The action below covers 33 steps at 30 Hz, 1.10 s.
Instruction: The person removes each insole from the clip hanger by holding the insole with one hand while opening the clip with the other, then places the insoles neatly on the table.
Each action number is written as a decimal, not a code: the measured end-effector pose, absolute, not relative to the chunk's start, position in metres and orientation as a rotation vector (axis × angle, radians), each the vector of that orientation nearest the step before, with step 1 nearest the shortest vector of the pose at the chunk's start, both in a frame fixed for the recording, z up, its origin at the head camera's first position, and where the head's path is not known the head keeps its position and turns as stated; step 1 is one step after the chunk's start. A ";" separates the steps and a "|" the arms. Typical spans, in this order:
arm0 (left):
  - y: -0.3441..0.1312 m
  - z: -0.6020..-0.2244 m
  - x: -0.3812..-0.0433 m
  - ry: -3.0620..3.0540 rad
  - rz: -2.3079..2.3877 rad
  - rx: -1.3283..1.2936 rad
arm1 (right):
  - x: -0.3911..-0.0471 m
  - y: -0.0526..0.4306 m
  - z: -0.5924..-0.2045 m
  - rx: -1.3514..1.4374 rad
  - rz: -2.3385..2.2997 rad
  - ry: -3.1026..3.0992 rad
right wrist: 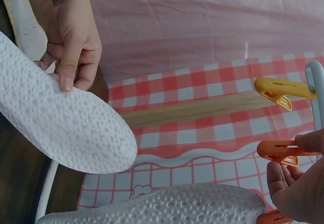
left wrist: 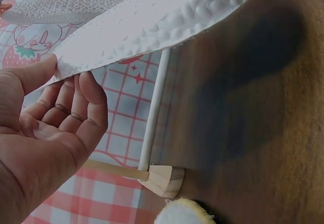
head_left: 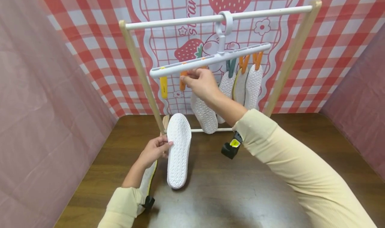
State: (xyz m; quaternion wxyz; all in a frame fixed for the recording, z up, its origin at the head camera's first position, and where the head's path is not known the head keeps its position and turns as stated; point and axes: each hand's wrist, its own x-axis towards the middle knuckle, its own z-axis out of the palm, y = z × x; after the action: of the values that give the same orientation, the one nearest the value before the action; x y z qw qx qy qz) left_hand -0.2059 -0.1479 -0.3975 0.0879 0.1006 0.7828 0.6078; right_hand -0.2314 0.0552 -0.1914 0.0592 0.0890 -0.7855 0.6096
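My left hand pinches the edge of a white dimpled insole between thumb and fingers, holding it upright above the wooden table. Higher up, my right hand grips an orange clothespin hanging from the white hanger. In the right wrist view, thumb and fingers are on the ends of that orange clothespin, and no insole is in it. A yellow clothespin hangs beside it at the hanger's left end. Just below my right hand hangs another insole, held by an orange clothespin.
The hanger hooks over the rack's white top rail, between wooden posts. More insoles hang on the right from orange and green clothespins. Another insole with a yellowish edge lies on the table under my left forearm.
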 end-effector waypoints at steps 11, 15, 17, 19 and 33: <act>-0.155 -0.407 -0.201 2.274 1.782 0.294 | -0.230 0.055 -0.191 0.259 1.827 -2.391; -0.157 -0.410 -0.200 2.246 1.778 0.274 | -0.230 0.055 -0.191 0.262 1.824 -2.393; -0.157 -0.411 -0.199 2.234 1.772 0.273 | -0.230 0.055 -0.191 0.264 1.827 -2.392; -0.158 -0.412 -0.199 2.219 1.763 0.273 | -0.229 0.055 -0.190 0.267 1.832 -2.389; -0.163 -0.421 -0.195 2.168 1.674 0.260 | -0.228 0.056 -0.191 0.264 1.843 -2.400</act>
State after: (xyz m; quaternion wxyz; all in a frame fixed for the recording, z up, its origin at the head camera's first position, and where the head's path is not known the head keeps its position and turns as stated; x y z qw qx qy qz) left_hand -0.1953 -0.1626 -0.4214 0.1938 0.0926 0.7732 0.5967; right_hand -0.2279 0.0564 -0.1911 0.0523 0.0868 -0.7890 0.6059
